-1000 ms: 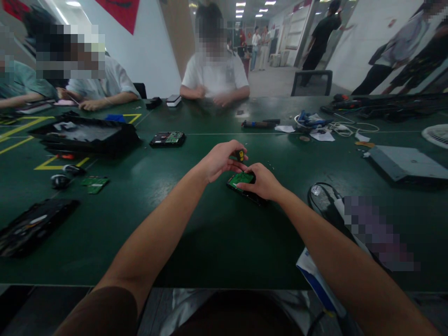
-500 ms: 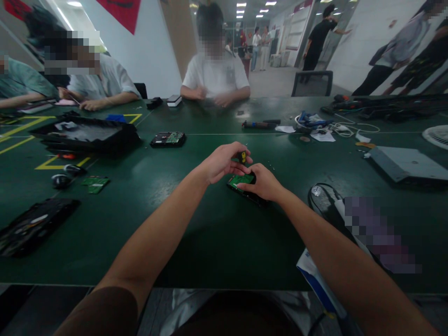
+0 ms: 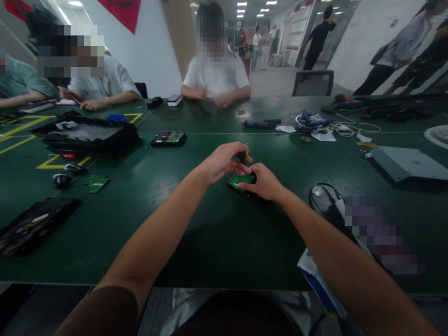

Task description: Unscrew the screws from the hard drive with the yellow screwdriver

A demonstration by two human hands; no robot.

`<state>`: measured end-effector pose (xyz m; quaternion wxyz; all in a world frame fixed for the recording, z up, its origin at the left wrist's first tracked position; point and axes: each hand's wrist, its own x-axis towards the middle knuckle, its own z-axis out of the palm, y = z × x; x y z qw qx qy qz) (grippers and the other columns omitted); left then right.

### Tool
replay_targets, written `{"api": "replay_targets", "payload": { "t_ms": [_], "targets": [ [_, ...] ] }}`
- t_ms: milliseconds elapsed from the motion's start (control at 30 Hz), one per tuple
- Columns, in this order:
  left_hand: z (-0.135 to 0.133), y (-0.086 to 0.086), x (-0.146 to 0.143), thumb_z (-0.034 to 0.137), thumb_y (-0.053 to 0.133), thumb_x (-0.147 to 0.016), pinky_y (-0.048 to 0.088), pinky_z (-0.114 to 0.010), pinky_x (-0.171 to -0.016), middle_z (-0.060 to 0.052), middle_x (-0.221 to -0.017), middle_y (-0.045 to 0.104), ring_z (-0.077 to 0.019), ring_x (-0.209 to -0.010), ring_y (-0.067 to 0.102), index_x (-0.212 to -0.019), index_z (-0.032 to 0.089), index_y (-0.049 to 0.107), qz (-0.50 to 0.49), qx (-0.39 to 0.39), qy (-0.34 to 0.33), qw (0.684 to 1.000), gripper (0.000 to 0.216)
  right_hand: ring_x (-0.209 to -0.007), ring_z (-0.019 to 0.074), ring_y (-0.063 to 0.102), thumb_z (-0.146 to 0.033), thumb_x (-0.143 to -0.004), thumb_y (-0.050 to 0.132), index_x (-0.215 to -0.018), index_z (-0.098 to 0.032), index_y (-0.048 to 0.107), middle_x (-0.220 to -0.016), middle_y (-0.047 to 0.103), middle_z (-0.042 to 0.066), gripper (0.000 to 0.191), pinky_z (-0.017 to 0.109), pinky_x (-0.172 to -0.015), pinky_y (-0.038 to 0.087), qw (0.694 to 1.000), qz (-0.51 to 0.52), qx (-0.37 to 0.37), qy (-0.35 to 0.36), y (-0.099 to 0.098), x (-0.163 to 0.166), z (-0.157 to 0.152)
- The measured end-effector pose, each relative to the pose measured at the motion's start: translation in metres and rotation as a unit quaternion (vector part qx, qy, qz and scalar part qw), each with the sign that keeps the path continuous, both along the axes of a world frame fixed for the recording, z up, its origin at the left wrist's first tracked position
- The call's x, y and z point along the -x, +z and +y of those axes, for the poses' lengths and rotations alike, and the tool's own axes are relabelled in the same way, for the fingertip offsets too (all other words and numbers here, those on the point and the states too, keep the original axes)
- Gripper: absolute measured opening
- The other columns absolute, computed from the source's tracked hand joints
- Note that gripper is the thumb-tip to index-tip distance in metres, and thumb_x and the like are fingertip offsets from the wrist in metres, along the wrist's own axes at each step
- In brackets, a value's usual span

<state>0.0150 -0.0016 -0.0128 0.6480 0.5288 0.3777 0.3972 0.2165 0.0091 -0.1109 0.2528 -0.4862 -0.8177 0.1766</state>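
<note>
My left hand (image 3: 226,164) is closed around the black and yellow handle of a screwdriver (image 3: 243,156), held upright over the green circuit board of a hard drive (image 3: 239,180). Fingers hide the screwdriver's shaft and tip. From the right, my right hand (image 3: 263,183) grips the drive, thumb across the board and fingers curled at its far side. The drive lies at a slant on the green table. Just beyond my hands are several tiny loose screws (image 3: 272,166).
To the left are a second drive (image 3: 168,138), loose circuit boards (image 3: 96,183), a black tray (image 3: 87,133) and a dark device casing (image 3: 37,224). On the right lie a grey metal box (image 3: 408,164) and cables (image 3: 324,186). A person (image 3: 215,74) sits opposite.
The screwdriver handle has turned within my left fingers, so its yellow part shows less. Both hands and the hard drive stay in place.
</note>
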Motion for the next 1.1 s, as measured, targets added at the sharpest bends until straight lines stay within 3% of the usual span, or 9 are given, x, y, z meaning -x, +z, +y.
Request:
{"api": "replay_targets", "payload": {
  "t_ms": [133,300,567,967,1100],
  "targets": [
    [0.0019,-0.0006,0.0,0.04,0.063,-0.092,0.06,-0.03,-0.066,-0.012,-0.1,0.076,-0.0195,-0.072,0.075,-0.097,0.016,0.063,-0.011,0.003,0.019,1.0,0.025,-0.108,0.0302,0.065,-0.06,-0.081,0.086,-0.116,-0.021,0.071,-0.116,0.067,0.011,0.054,0.048,-0.093,0.055,1.0,-0.009,-0.001,0.001,0.002,-0.0002,-0.0004],
    [0.0053,-0.0012,0.0021,0.04,0.061,-0.091,0.053,-0.026,-0.06,-0.011,-0.095,0.073,-0.0159,-0.069,0.07,-0.096,0.015,0.071,0.037,-0.027,0.064,0.997,0.027,-0.109,0.0308,0.065,-0.064,-0.081,0.084,-0.115,-0.022,0.073,-0.12,0.067,0.012,0.056,0.048,-0.092,0.056,1.0,-0.011,0.004,0.011,0.0024,-0.0025,0.0008],
    [0.0014,-0.0003,-0.0025,0.041,0.06,-0.092,0.054,-0.027,-0.058,-0.011,-0.101,0.077,-0.0155,-0.065,0.07,-0.101,0.016,0.066,-0.005,0.009,0.012,1.0,0.027,-0.105,0.0293,0.066,-0.063,-0.08,0.086,-0.116,-0.022,0.071,-0.118,0.067,0.011,0.057,0.048,-0.09,0.056,1.0,-0.006,-0.001,-0.008,-0.0022,-0.0008,0.0013],
    [0.0021,-0.0006,-0.0004,0.043,0.059,-0.092,0.053,-0.027,-0.056,-0.011,-0.099,0.075,-0.0162,-0.064,0.069,-0.103,0.016,0.066,0.008,0.022,0.0,1.0,0.03,-0.104,0.0288,0.065,-0.062,-0.08,0.086,-0.114,-0.023,0.071,-0.117,0.066,0.01,0.054,0.047,-0.089,0.056,1.0,-0.001,0.005,-0.004,0.0,-0.0009,0.0],
    [0.0027,-0.0017,-0.0007,0.045,0.06,-0.092,0.055,-0.029,-0.062,-0.012,-0.099,0.076,-0.0183,-0.071,0.072,-0.096,0.016,0.064,-0.002,0.03,0.006,1.0,0.03,-0.106,0.0295,0.064,-0.061,-0.08,0.086,-0.113,-0.023,0.071,-0.117,0.065,0.011,0.052,0.048,-0.091,0.055,1.0,-0.004,0.006,0.0,0.0009,-0.0007,0.0001]
  ]
}}
